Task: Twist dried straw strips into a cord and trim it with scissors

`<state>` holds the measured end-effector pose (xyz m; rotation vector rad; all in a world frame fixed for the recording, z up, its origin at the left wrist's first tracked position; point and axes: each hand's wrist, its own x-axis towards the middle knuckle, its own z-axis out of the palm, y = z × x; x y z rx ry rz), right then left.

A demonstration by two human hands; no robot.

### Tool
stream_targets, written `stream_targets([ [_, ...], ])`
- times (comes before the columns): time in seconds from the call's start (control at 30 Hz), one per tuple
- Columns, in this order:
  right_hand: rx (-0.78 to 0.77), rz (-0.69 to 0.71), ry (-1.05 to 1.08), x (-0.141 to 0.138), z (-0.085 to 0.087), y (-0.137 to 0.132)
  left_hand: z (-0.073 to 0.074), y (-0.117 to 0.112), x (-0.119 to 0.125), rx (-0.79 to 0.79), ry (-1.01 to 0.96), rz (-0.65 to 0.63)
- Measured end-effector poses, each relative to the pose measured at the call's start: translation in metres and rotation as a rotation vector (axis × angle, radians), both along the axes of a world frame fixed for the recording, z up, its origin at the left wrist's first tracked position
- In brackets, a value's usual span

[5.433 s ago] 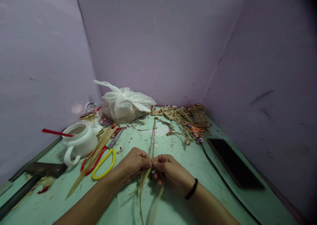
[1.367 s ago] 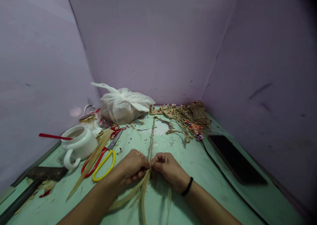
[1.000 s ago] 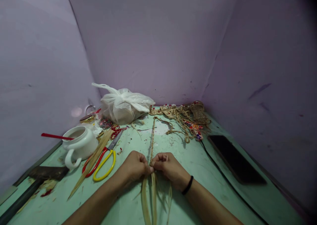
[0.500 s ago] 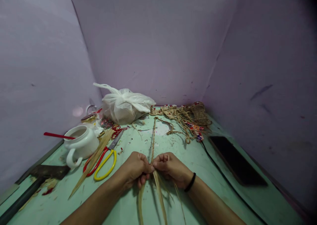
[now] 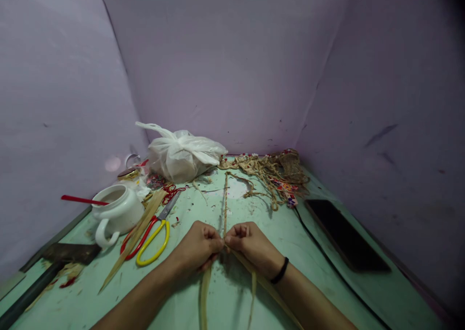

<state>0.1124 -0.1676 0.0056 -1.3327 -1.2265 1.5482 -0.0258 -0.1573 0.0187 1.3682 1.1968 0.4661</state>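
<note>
A thin braided cord [image 5: 225, 199] of pale plant fibre runs straight up the middle of the green table to the heap at the back. At its near end my left hand [image 5: 201, 245] pinches the fibre strands between thumb and forefinger. Close beside it, my right hand [image 5: 250, 247], with a black band at the wrist, is also closed in a pinch on strands. One loose flat strand [image 5: 205, 296] hangs below my left hand; others [image 5: 253, 291] trail under my right hand and along the forearm. The exact crossing of the strands is hidden by my fingertips.
Left lie yellow-and-red-handled scissors [image 5: 152, 245], dry fibre strips [image 5: 134, 235], a white pot [image 5: 119, 214] with a red stick, and a dark-headed hammer-like tool [image 5: 72, 253]. Behind sits a tied white plastic bag [image 5: 185, 156]. Right are tangled cords [image 5: 269, 175], a phone [image 5: 345, 235] and a black cable [image 5: 327, 255].
A long strand that hung between my hands has swung right and lies along my right forearm. Both hands stay close together at the cord's end, still pinching.
</note>
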Motion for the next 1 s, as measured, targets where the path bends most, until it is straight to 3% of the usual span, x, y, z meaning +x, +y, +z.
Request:
stream_targets([
  [0.13,0.079,0.012,-0.142,0.001,-0.005,0.000,-0.005,0.002,0.000,0.139,0.071,0.015],
  [0.23,0.212,0.027,-0.401,0.005,-0.003,-0.002,-0.010,0.003,0.002,0.188,0.107,0.023],
  [0.33,0.271,0.011,-0.671,0.007,0.006,-0.007,-0.014,0.002,0.005,0.176,0.134,0.047],
  [0.43,0.319,0.016,-0.763,0.004,0.013,-0.015,-0.013,0.000,0.008,0.099,0.090,0.114],
  [0.57,0.434,0.058,-0.747,-0.006,0.012,-0.027,-0.006,-0.003,0.008,-0.081,-0.026,0.188],
  [0.73,0.508,0.106,-0.702,-0.012,0.009,-0.033,0.001,-0.001,0.004,-0.048,-0.063,0.150],
  [0.8,0.446,0.099,-0.614,-0.007,0.011,-0.029,0.002,0.002,0.001,-0.018,-0.043,0.120],
  [0.93,0.257,-0.152,-0.304,0.007,0.015,-0.013,0.004,0.006,-0.003,-0.022,-0.028,0.044],
  [1.0,0.099,-0.120,-0.119,0.007,0.011,-0.007,0.004,0.007,-0.005,-0.034,-0.040,0.020],
])
